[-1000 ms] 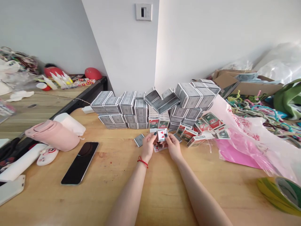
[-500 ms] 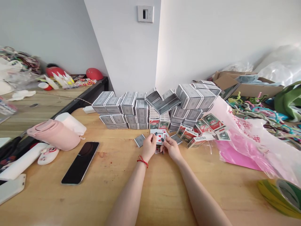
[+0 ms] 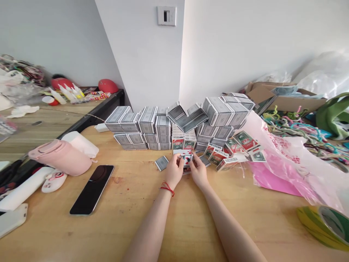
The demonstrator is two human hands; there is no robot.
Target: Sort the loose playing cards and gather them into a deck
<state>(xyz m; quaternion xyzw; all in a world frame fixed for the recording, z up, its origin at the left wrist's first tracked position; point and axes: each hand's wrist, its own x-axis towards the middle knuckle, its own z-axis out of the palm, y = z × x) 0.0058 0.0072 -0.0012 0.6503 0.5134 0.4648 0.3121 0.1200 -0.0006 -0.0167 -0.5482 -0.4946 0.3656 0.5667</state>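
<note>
Between my two hands is a playing card with red hearts, face toward me. My left hand pinches its left side, a red string bracelet around the wrist. My right hand closes on its right side, thumb across the face. More cards lie under and behind it, partly hidden by my fingers. A card lies face down left of my hands. Just behind stand stacked boxes folded from cards, with an open V-shaped card piece resting on top. Red and green card packs lie at the right.
On the left are a black phone, a pink tumbler and a white mouse-shaped thing. Pink plastic sheeting, a roll of yellow-green tape and tangled coloured fuzzy stems lie on the right.
My right hand has shifted slightly, its thumb now lower on the card's face, and the hands are more level. The held card sits a little lower. The view has moved slightly.
</note>
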